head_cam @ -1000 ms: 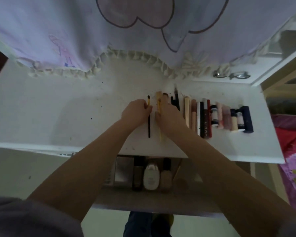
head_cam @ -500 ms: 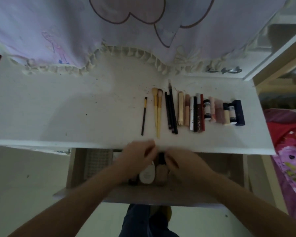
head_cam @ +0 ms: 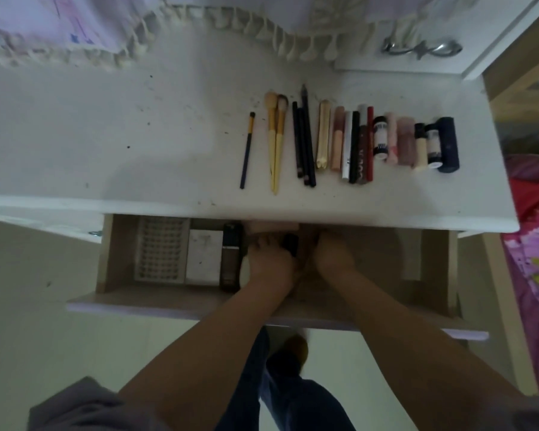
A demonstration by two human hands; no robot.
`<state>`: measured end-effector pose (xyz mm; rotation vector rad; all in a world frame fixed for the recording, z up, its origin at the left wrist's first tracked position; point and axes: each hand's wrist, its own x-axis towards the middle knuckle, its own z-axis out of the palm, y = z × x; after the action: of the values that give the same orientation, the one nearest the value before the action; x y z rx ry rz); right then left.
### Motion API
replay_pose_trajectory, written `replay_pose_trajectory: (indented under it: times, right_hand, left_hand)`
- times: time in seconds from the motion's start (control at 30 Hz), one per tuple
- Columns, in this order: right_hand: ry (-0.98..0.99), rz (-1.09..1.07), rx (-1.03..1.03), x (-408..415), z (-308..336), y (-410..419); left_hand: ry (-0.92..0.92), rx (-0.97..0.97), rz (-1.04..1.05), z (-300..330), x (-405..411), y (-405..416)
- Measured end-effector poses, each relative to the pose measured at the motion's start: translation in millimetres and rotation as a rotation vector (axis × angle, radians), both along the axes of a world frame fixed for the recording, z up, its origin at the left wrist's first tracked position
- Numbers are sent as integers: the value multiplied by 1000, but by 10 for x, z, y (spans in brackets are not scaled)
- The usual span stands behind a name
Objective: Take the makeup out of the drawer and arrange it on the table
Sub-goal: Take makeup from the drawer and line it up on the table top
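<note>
**Both hands inside the open drawer beneath a row of arranged makeup**

Both hands reach into the open pale wooden drawer (head_cam: 430,253) below the white tabletop (head_cam: 106,135). The left hand (head_cam: 269,259) curls its fingers round a small black-capped item (head_cam: 290,244), blurred and largely covered. The right hand (head_cam: 332,253) lies just beside it, fingers tucked under the tabletop's front edge; whether it holds anything cannot be told. At the drawer's left end lie, side by side, a white gridded tray (head_cam: 159,248), a flat white box (head_cam: 203,256) and a dark upright-lying bottle (head_cam: 231,256), the bottle just beside the left hand. On the tabletop the makeup lies in a parallel row: a slim dark-handled brush (head_cam: 247,150) slightly apart, two cream-handled brushes (head_cam: 276,141) touching, dark pencils (head_cam: 304,141), then beige, pink, silver, black and red tubes (head_cam: 352,141), ending in a dark blue cylinder (head_cam: 447,144). A fringed lilac cloth (head_cam: 75,29) hangs along the table's far side.
</note>
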<state>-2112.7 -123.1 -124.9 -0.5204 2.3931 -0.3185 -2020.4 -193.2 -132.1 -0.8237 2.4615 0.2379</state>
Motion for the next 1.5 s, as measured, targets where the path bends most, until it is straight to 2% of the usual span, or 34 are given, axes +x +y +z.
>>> replay_pose_trajectory:
  times: [0.1,0.23,0.4,0.5,0.57,0.7,0.77,0.87,0.93,1.07,1.17,1.27,1.4,1.5]
  right_hand:
    - [63,17,62,-158,30,209]
    - [118,-21,132,-352,97,490]
    - [108,-66,135,-378,119,586]
    - [26,-13,-7,-295,209,556]
    - [6,106,-89,-160,366,588]
    - [173,450,-194,112,733,667]
    - [159,411,-332,122,1019,462]
    - [55,220,-623,9,1500,-178]
    - [49,158,-678,-84,1690,-715]
    - [100,215,-545,-109,1690,-1657]
    - [399,361,-285,-154,1436,-1933]
    - [559,437,-154,-270,1253,-1876]
    - [722,378,-103,-320,1207,-1748]
    - [642,359,-166,-322,1141,-1716]
  left_hand:
    - [-38,-34,-24,-11,-14,121]
    - [59,86,-24,44,14,218]
    - [129,505,-56,288,118,41]
    - [263,584,-34,515,331,-110]
    - [345,619,47,696,531,-192]
    - [535,631,188,1126,866,-460]
    - [645,614,234,1349,892,-696]
    - [801,587,315,1633,683,-1159]
    - [882,542,325,1722,427,-1493]
    - [996,487,384,1712,-158,-2106]
    - [1019,494,367,1625,-583,-2386]
    - [1014,532,324,1508,-998,-2479]
    - [1003,600,281,1384,-1444,-2468]
    - [984,624,248,1330,-1589,-2444]
